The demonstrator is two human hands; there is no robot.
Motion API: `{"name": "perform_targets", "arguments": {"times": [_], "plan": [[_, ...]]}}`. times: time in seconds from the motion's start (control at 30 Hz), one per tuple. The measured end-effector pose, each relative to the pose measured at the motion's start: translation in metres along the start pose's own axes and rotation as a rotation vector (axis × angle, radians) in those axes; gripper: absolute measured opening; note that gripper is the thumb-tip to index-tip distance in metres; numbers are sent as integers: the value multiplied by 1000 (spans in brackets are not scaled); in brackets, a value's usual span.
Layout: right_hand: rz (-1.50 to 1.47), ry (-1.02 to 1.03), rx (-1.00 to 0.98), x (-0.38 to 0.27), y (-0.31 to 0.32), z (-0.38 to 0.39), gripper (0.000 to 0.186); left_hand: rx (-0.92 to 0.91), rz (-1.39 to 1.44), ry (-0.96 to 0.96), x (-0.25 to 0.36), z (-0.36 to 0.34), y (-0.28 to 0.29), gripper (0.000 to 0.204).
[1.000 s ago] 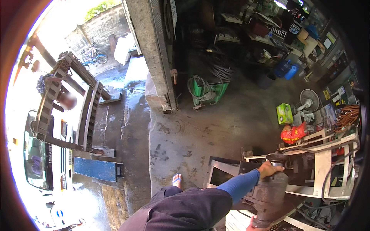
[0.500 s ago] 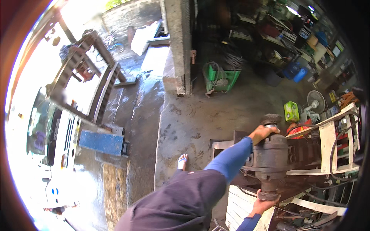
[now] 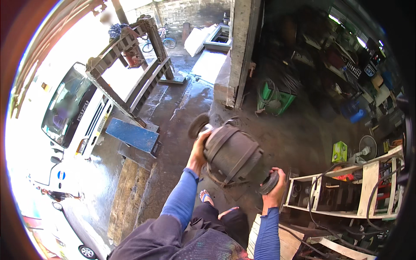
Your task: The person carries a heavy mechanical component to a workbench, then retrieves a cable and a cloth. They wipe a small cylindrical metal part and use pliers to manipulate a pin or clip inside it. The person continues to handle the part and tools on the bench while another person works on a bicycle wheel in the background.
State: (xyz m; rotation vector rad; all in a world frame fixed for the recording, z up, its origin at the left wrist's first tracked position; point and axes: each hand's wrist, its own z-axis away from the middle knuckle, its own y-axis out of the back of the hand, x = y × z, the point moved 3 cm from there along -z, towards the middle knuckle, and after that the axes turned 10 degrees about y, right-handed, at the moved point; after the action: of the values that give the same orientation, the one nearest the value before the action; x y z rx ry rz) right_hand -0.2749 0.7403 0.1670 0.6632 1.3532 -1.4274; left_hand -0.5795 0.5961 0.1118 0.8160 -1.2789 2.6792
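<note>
A heavy, dark cylindrical machine (image 3: 232, 151), seemingly a bench grinder, is held tilted out in front of the body, over the floor. My left hand (image 3: 198, 151) is closed on its upper-left end, just below a round dark wheel (image 3: 196, 125). My right hand (image 3: 276, 184) grips the lower-right end at a second round wheel (image 3: 268, 183), fingers wrapped over it. Both forearms are in blue sleeves. Below the machine my sandalled feet (image 3: 206, 197) show on the wet floor.
A white truck (image 3: 73, 104), steel frame (image 3: 119, 47) and blue platform (image 3: 131, 134) are at left. A concrete post (image 3: 242, 52) stands beside a green cart with hoses (image 3: 277, 99). At right are pale metal rails (image 3: 366, 190) with cables and a fan (image 3: 367, 146). A wooden plank (image 3: 123, 201) lies lower left.
The machine has moved left, away from the rails at right, and turned from upright to a diagonal tilt in both hands. My view and stance have shifted; both feet now show.
</note>
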Motion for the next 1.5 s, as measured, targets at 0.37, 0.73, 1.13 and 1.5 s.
{"name": "perform_targets", "arguments": {"times": [0.37, 0.73, 1.13, 1.5], "plan": [[233, -147, -887, 53, -184, -92, 27, 361, 442, -688, -38, 150, 100, 62], [373, -351, -1750, 97, -350, -102, 28, 700, 818, -1134, -123, 130, -23, 95], [645, -540, -2160, 126, -456, -173, 35, 912, 991, -1426, -120, -15, -108, 96], [756, -1202, -1690, 192, -575, -369, 21, 1019, 969, -1492, 35, -169, -135, 92]]}}
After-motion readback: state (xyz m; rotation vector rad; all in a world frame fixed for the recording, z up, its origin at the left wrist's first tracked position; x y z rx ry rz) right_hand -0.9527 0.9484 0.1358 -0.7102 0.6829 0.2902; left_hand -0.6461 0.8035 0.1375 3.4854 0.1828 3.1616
